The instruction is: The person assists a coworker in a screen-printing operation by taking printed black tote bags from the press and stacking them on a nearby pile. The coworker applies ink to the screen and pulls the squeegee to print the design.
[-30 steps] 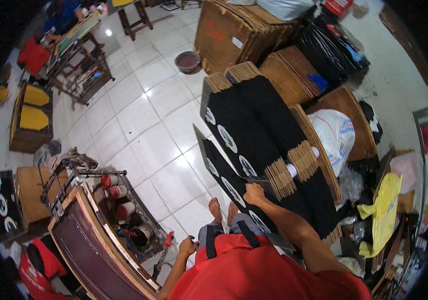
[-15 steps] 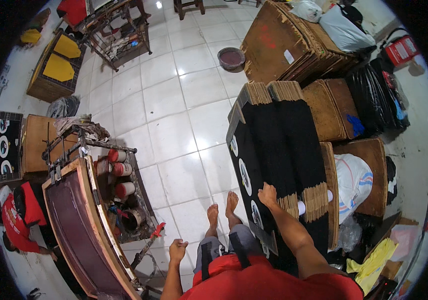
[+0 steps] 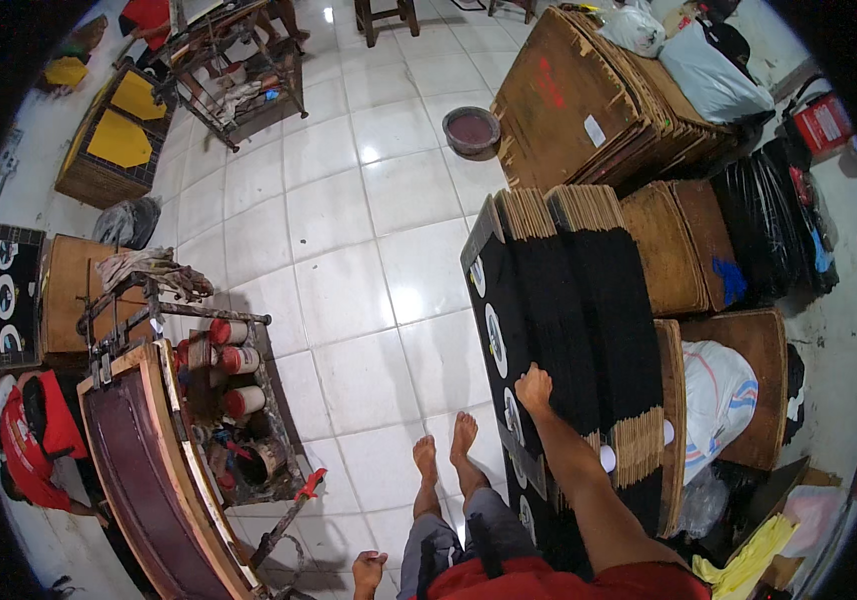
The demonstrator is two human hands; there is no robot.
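My right hand (image 3: 535, 388) is closed at the top of a long row of upright boards covered in black fabric (image 3: 589, 310). Its fingertips are hidden, so whatever they grip cannot be made out. On the near left face of the row, a black panel carries white oval prints (image 3: 496, 333) in a line beside this hand. Low in the picture, beside my left knee, hangs my left hand (image 3: 369, 568), its fingers curled with nothing visible in them. Bare cardboard-coloured board ends (image 3: 639, 445) show at both ends of the row.
To the left stands a wood-framed screen (image 3: 139, 470) beside a rack with red-and-white pots (image 3: 241, 360). A red-handled tool (image 3: 311, 484) juts from the rack. Large brown boards (image 3: 569, 100) lean at the far right near a round basin (image 3: 471, 130). Another person in red (image 3: 34, 430) is at far left.
The view has tilted, so the scene sits a little lower. My left hand has dropped towards the lower edge. My right hand stays closed at the black-covered boards.
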